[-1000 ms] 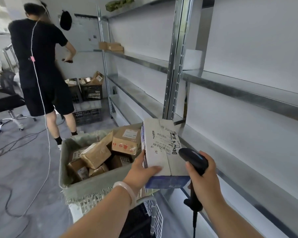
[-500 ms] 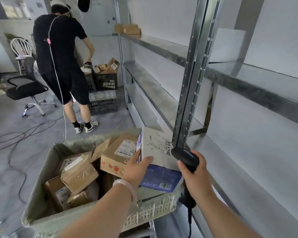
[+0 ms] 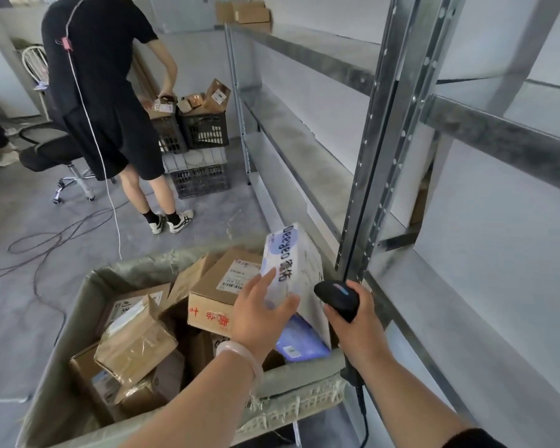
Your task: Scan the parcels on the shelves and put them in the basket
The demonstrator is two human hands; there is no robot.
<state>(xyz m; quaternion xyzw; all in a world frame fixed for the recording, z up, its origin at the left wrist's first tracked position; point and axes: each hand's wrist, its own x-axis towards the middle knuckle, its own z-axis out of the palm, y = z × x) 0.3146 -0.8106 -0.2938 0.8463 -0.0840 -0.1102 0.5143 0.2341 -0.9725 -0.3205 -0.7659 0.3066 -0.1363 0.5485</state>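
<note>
A white and blue parcel (image 3: 293,263) stands tilted in the far right corner of the basket (image 3: 299,373), which is lined with a grey-green sack. My left hand (image 3: 259,315) holds its lower edge, thumb on one side and fingers on its printed face. Just right of the parcel, my right hand (image 3: 361,331) grips a black barcode scanner (image 3: 337,297) whose cable hangs down. Several brown cardboard parcels fill the basket, among them a labelled box (image 3: 220,286) and a taped one (image 3: 136,344).
Metal shelving (image 3: 304,140) runs along the right, its upright post (image 3: 379,156) close behind the scanner. Cardboard boxes (image 3: 246,12) sit on a far upper shelf. A person in black (image 3: 104,92) bends over stacked black crates (image 3: 204,130). An office chair (image 3: 62,156) and floor cables (image 3: 46,240) lie left.
My left hand has lowered the white and blue parcel into the basket's far right corner and tipped it on edge. The view has dropped toward the basket; the scanner stays beside the parcel.
</note>
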